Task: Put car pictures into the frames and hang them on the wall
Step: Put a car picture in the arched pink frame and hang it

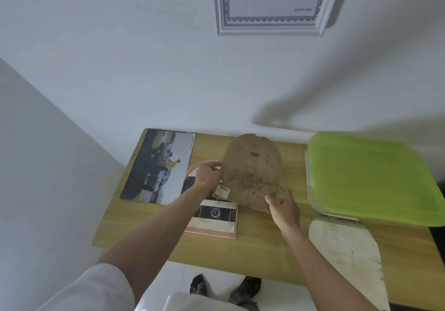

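Note:
Above the wooden table [277, 250] I hold a brown backing board [252, 168], tilted, with a small metal hanger near its top. My left hand [207, 176] grips its left edge and my right hand [283, 204] pinches its lower right corner. Under the board lies an orange-rimmed frame [192, 168], mostly hidden. A car picture [156, 166] lies flat at the table's far left. Another printed sheet [214, 219] lies below the board. A white frame [274, 5] with a "21x29.7CM" insert hangs on the wall above.
A green-lidded plastic box [370, 178] fills the table's right side. A white sheet with printed lines [349, 250] lies in front of it. The white wall [144, 70] stands right behind the table. My shoes [245, 289] show on the floor below.

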{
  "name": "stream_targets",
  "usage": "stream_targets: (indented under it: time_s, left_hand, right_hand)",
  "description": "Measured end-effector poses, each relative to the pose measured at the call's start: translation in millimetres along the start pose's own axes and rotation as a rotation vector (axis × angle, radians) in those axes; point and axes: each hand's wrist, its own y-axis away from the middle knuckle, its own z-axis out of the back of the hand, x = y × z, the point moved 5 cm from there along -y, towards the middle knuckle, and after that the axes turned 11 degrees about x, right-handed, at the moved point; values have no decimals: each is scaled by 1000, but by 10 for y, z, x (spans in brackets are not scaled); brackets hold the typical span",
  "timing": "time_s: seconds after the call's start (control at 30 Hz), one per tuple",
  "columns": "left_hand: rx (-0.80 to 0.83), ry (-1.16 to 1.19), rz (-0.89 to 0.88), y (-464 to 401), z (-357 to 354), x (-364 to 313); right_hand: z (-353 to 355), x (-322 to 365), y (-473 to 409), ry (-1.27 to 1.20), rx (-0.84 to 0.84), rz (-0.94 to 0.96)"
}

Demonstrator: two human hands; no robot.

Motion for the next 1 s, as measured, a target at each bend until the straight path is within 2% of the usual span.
stream_targets:
  time_s: [0.17,0.3,0.5,0.7,1.0]
  left_hand:
    - [-7,-15,-8,194,571,477]
    - [23,-120,17,318,874,861]
    - [65,-184,-27,469,959,1170]
    - [93,-265,-26,507,943,1271]
    - [143,-518,-67,476,934,1313]
  right_hand:
    - [-430,212,142,64,118,108]
    - [-797,202,268,168,192,124]
    - [-1049,76,438,286,153,94]
    - [-1087,-17,510,272,134,56]
    - [-1177,-91,579,286,80,2]
